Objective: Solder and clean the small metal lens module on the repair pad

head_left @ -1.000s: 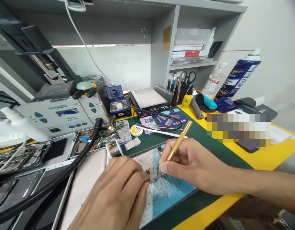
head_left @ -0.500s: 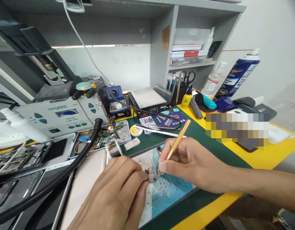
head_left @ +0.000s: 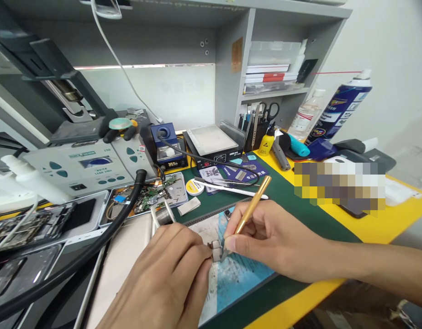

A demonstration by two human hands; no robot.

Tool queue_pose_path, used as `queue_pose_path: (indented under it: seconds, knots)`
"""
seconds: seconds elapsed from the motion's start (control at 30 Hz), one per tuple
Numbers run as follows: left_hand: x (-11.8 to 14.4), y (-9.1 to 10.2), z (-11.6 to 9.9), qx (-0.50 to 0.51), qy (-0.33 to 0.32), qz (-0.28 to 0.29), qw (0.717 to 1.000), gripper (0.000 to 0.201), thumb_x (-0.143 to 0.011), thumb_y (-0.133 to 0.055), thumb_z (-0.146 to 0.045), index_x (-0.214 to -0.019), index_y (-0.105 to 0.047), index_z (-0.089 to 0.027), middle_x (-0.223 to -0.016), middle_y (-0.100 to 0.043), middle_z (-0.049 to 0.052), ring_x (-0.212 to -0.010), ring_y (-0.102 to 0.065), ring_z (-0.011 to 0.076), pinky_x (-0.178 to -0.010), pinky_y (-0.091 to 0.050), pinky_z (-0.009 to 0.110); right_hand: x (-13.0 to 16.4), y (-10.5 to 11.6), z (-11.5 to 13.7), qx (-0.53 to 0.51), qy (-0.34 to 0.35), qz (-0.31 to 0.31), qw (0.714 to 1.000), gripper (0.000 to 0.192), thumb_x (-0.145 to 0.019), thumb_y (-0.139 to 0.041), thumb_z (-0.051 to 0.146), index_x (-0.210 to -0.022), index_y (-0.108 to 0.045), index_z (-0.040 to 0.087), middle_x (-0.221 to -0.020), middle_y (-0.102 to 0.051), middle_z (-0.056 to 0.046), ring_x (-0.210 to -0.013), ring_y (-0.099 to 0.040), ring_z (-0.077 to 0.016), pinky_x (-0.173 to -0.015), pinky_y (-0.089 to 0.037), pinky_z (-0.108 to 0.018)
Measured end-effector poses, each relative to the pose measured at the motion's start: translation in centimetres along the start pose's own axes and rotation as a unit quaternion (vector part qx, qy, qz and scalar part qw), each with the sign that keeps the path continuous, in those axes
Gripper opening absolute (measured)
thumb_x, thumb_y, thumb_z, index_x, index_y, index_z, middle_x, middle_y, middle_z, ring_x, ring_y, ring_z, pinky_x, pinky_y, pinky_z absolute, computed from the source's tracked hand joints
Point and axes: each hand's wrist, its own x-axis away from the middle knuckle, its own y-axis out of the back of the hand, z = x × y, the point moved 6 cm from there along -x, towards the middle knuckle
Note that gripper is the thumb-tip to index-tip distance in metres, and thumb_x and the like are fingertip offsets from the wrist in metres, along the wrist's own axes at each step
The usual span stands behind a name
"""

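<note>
Between the thumb and fingers of my right hand is a gold-handled craft knife, slanted with its blade pointing down and left. The blade end is at the right edge of a small grey metal part; whether it touches cannot be made out. My left hand pinches that part from the left, its fingertips hiding the part's left end. Beneath lies a worn white and blue sheet with a dark edge, on a green mat.
A reel of solder wire and a folded pad lie beyond my left hand. A black hose crosses the left side. Behind are a tray of circuit boards, a white pen-like tool and a hot plate.
The craft knife's handle has tipped further right and down, with the right hand shifted slightly lower. The left hand and the metal part stay in nearly the same place.
</note>
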Motion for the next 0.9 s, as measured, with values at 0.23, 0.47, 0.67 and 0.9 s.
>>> queue_pose_path:
  seconds: [0.23,0.47,0.67,0.9]
  knots:
    - [0.5,-0.1,0.1,-0.001,0.008,0.014,1.000,0.009,-0.095,-0.055,-0.013,-0.099,-0.057,-0.021,-0.097,-0.060,0.001,-0.091,-0.054,0.0158,-0.081,-0.047,0.032,0.0,0.5,0.3,-0.067,-0.010,-0.026,0.997,0.027,-0.078,-0.081,0.027,-0.079,-0.056,0.018,-0.054,-0.041,0.010,-0.046,-0.032,-0.0056,-0.041,-0.021,-0.020]
    - [0.3,0.0,0.0,-0.009,-0.011,-0.022,1.000,0.011,-0.093,-0.060,-0.013,-0.101,-0.061,-0.020,-0.098,-0.062,0.003,-0.091,-0.054,0.0167,-0.081,-0.048,0.032,-0.1,0.7,0.2,-0.085,-0.008,-0.030,0.996,0.025,-0.078,-0.082,0.025,-0.078,-0.058,0.016,-0.050,-0.043,0.011,-0.039,-0.035,-0.0027,-0.036,-0.024,-0.015]
    - [0.4,0.2,0.1,-0.032,-0.039,-0.065,0.997,0.014,-0.089,-0.065,-0.013,-0.102,-0.064,-0.019,-0.093,-0.064,0.002,-0.087,-0.054,0.0170,-0.079,-0.047,0.032,-0.1,0.7,0.4,-0.091,-0.017,-0.037,0.995,0.027,-0.075,-0.083,0.027,-0.077,-0.058,0.017,-0.043,-0.042,0.012,-0.034,-0.035,-0.0031,-0.031,-0.023,-0.013]
    - [0.3,1.2,-0.6,-0.048,-0.049,-0.089,0.994,0.022,-0.085,-0.067,-0.011,-0.106,-0.064,-0.017,-0.094,-0.064,0.005,-0.092,-0.053,0.0195,-0.085,-0.047,0.036,-0.1,0.9,0.4,-0.079,-0.021,-0.017,0.997,0.029,-0.079,-0.079,0.038,-0.080,-0.059,0.017,-0.040,-0.046,0.011,-0.032,-0.037,-0.0047,-0.029,-0.029,-0.012]
